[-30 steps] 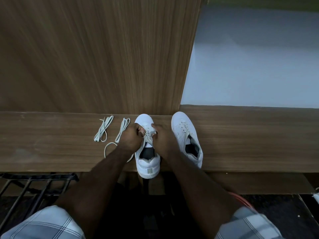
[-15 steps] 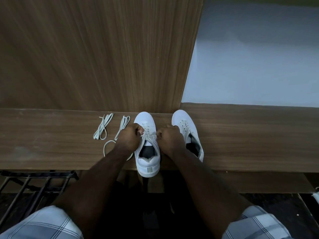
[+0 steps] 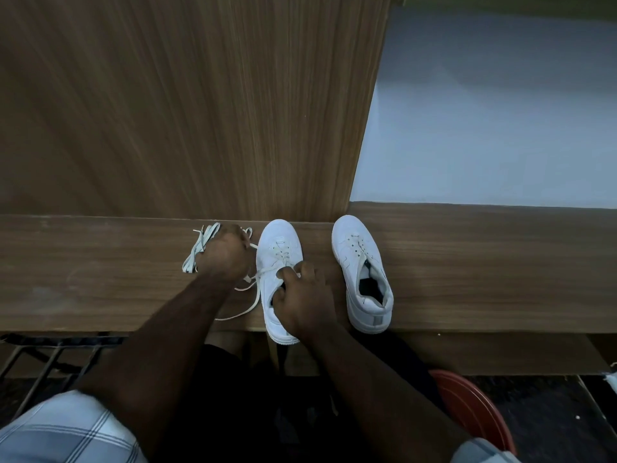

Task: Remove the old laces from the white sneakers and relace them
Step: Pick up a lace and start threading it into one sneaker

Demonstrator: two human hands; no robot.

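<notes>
2 white sneakers stand on the wood-grain bench [image 3: 467, 262], toes toward the tall laminate panel [image 3: 167, 111] behind it. My right hand [image 3: 302, 304] rests on the near sneaker [image 3: 278, 248], its fingers [image 3: 305, 269] curled at the tongue and pinching the flat white lace [image 3: 267, 271] where it leaves the upper eyelets. That lace is still threaded through the lower eyelets, and a loose end trails off the shoe's left side in a thin curve across the bench. My left hand [image 3: 225, 253] lies just left of this shoe, over a bundle of spare laces [image 3: 200, 248]; its fingers are bent down on the far side, and I cannot tell whether they grip the bundle or only touch it. The far sneaker [image 3: 362, 272] stands apart to the right, smooth, rounded at the toe, its eyelets bare and its dark lining showing. A small grey heel tab carries no writing I can read.
</notes>
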